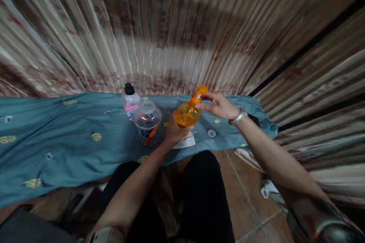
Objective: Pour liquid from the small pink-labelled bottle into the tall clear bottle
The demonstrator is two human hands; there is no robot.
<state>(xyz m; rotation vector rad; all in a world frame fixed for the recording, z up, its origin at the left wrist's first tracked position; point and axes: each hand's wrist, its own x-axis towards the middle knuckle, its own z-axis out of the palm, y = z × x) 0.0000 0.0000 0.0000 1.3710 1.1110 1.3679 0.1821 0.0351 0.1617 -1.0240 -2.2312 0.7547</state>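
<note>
A see-through orange bottle [186,113] leans to the right above the cloth, with my left hand [173,131] wrapped around its lower body. At its top, the fingers and thumb of my right hand [219,105] pinch the orange cap [196,101]. Whether the cap is loose or fixed, I cannot tell. Just left of my left hand stands a clear, wide-mouthed plastic bottle [146,119] with an orange and dark label. Behind it is a clear bottle [131,100] with a black cap and pink label. A white paper [184,141] lies beneath my left hand.
A teal patterned cloth [76,133] covers the narrow surface. On it lie a small round white lid [211,133] and a dark object [253,120] partly behind my right wrist. Stacked cardboard [171,45] walls the back and right. Below is a tiled floor [242,197].
</note>
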